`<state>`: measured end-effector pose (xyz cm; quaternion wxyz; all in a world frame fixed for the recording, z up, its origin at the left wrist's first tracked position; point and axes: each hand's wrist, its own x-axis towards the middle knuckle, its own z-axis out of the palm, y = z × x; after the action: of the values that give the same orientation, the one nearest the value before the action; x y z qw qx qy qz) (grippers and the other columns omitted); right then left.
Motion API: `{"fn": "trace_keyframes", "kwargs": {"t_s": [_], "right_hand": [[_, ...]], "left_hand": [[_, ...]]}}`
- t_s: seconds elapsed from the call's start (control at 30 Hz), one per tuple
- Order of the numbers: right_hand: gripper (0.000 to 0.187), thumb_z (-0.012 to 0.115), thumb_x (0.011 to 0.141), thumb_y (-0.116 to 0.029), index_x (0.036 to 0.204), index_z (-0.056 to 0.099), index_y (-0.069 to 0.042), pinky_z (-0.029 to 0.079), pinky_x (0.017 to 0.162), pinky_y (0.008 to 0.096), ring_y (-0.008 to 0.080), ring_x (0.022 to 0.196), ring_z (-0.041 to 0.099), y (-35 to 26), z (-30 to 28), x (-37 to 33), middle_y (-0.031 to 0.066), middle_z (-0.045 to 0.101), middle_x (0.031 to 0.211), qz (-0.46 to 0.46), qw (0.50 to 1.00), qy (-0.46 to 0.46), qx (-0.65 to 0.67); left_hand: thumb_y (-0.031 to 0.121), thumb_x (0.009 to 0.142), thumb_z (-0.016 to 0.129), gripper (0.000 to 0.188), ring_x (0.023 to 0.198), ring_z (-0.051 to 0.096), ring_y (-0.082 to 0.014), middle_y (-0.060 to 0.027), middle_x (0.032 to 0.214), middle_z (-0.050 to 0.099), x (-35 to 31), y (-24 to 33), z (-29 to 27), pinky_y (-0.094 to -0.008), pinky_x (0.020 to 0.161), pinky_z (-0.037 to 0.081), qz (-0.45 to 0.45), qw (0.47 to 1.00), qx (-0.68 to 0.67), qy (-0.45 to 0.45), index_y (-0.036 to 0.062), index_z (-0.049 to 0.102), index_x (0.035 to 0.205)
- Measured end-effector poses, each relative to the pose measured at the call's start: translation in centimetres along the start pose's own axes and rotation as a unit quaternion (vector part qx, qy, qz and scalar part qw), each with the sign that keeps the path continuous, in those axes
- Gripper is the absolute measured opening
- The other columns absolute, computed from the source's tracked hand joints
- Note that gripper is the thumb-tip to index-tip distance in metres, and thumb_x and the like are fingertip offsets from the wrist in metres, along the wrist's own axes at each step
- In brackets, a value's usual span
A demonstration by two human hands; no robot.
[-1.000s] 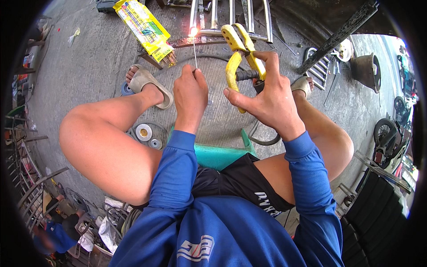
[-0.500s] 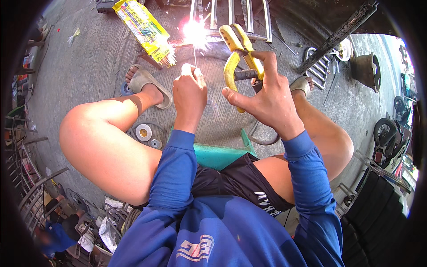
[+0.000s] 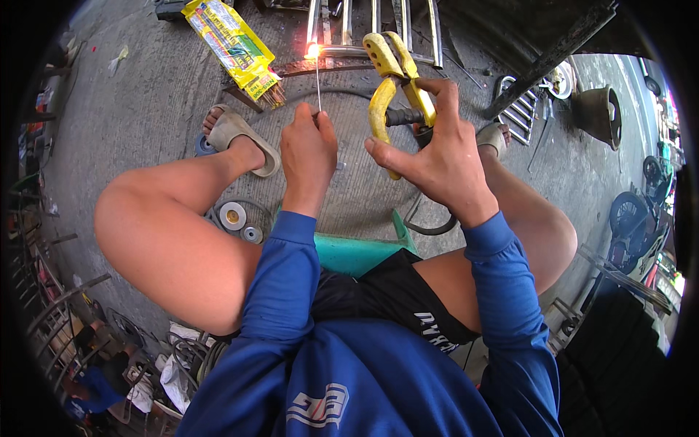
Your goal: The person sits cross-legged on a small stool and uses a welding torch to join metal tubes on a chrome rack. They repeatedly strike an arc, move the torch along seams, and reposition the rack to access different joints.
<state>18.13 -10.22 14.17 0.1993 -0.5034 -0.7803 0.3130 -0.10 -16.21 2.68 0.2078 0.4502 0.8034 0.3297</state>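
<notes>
My left hand [image 3: 309, 153] pinches a thin metal rod [image 3: 318, 84] between thumb and fingers. The rod's far tip meets a glowing orange spot [image 3: 313, 51] at the corner of a shiny tubular metal frame [image 3: 349, 51]. To its right, my right hand [image 3: 445, 164] grips a yellow electrode holder [image 3: 384, 102], thumb on one side and forefinger on the other. Its perforated jaws point up toward the frame, close to the lower tube. Whether an electrode sits in the jaws, I cannot tell. Part of the handle is hidden by my hand.
A yellow packet of welding rods [image 3: 229, 47] lies left of the frame. Between my legs is a green stool [image 3: 349, 251], with round metal discs [image 3: 233, 216] beside it. A dark cable [image 3: 433, 229] curves over the concrete. At right are a slanted post [image 3: 553, 62] and a bucket [image 3: 598, 116].
The bright white arc and sparks have died down to a small orange glow. The electrode holder has shifted slightly right and up. My left hand stays nearly still with the rod.
</notes>
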Motion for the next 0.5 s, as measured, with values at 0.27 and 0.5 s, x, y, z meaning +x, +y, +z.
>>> {"fn": "trace_keyframes", "kwargs": {"t_s": [0.27, 0.5], "right_hand": [[0.091, 0.092, 0.073, -0.043, 0.139, 0.043, -0.003, 0.059, 0.069, 0.0458, 0.0381, 0.073, 0.074, 0.1, -0.2, 0.0, 0.0198, 0.066, 0.076, 0.010, 1.000, 0.007, -0.008], [0.098, 0.097, 0.071, -0.043, 0.141, 0.041, -0.003, 0.062, 0.076, 0.0438, 0.0331, 0.085, 0.076, 0.5, -2.9, -1.0, 0.0194, 0.070, 0.096, 0.065, 0.997, 0.049, 0.005]], "left_hand": [[0.017, 0.101, 0.066, 0.018, 0.080, 0.074, -0.0454, -0.0247, 0.084, 0.075, -0.2, 0.5, -0.3, -0.0541, 0.073, 0.057, -0.020, 1.000, -0.016, -0.010, -0.0003, 0.065, 0.101], [0.013, 0.101, 0.067, 0.021, 0.061, 0.068, -0.0236, -0.0145, 0.076, 0.071, -2.1, 3.1, 1.7, -0.0387, 0.059, 0.052, 0.059, 0.990, -0.117, -0.061, -0.0006, 0.066, 0.118]]}}
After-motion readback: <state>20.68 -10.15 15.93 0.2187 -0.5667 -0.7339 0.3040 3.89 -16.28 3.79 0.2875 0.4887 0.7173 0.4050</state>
